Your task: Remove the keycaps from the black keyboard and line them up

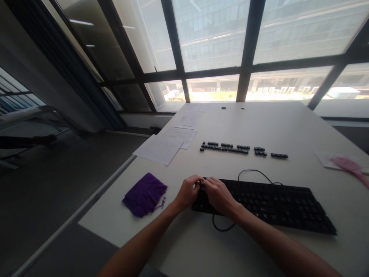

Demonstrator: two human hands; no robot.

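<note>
A black keyboard (265, 200) lies at a slant on the white table in front of me. Over its upper left corner my left hand (188, 190) is closed in a pinch, with fingertips meeting those of my right hand (217, 194). My right hand is closed too, resting over the keyboard's left end. Something small and dark shows between the fingertips, too small and hidden to name. Beyond the keyboard, loose black keycaps (239, 151) stand in two rows, with a further short group (279, 156) to the right.
A purple drawstring pouch (145, 194) lies left of my left forearm. Printed sheets (160, 149) run along the table's left edge. At far right, a pink hairbrush (347, 164) rests on a white item. The keyboard's cable (253, 170) loops behind it. Windows stand past the table's far edge.
</note>
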